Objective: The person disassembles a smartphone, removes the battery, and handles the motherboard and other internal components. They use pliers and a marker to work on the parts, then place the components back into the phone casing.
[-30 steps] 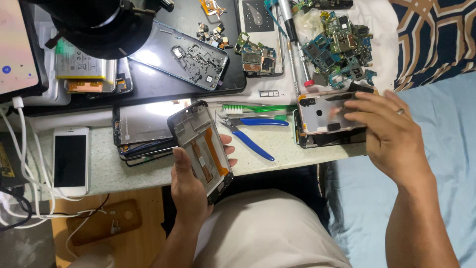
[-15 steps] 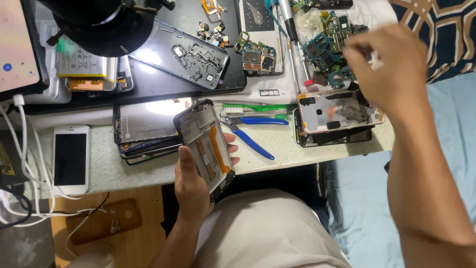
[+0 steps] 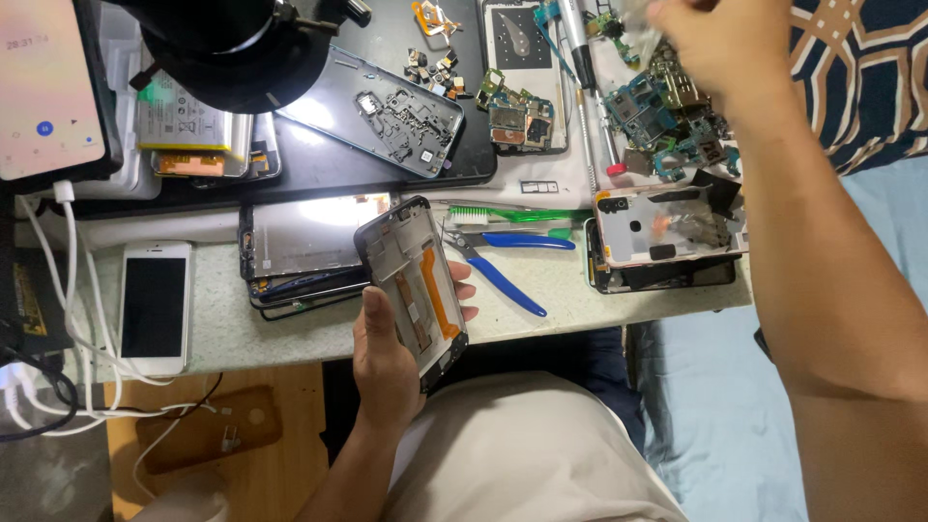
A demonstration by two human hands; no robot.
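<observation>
Orange-ribboned black phone frame [image 3: 414, 280] sits gripped in left hand [image 3: 387, 353]; keep it steady while right hand [image 3: 720, 39] (blurred, grasp unclear) hovers over green circuit boards [image 3: 667, 121].

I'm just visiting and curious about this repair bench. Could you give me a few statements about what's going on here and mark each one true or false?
1. The left hand holds an opened phone frame with an orange strip inside. True.
2. The right hand rests on the blue-handled pliers. False: it is raised over the pile of circuit boards, apart from the pliers.
3. A white phone lies face up at the left. True.
4. The green brush lies on the floor. False: it lies on the bench.
</observation>
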